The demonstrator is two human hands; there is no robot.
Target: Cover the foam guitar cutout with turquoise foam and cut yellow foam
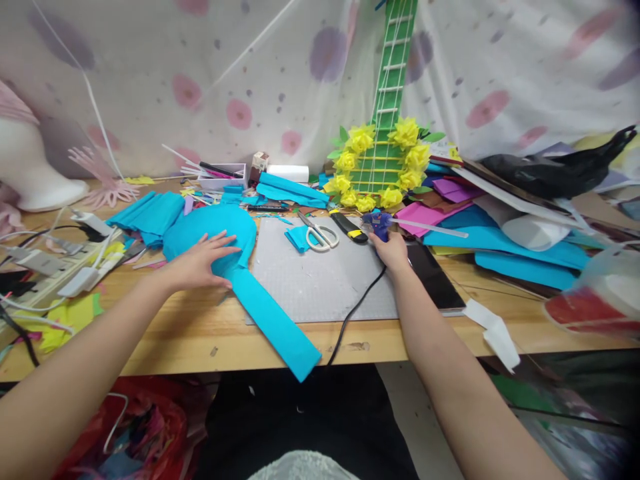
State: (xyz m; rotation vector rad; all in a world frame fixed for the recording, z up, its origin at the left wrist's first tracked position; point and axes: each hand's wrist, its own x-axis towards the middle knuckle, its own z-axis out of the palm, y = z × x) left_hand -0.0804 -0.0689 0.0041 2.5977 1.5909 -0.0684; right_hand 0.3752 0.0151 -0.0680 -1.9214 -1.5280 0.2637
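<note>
On the left of the wooden surface, your left hand lay with its fingers spread wide on the blue shape, whose round end rested by the left edge of the grey mat while its long strip slanted over the mat's near corner and past the front edge. Your right hand was wrapped around the glue gun, with the knife just beside it, the scissors farther left, and the flowered guitar behind.

craft workspace: glue gun, scissors, cutting mat (paper scraps about)
</note>
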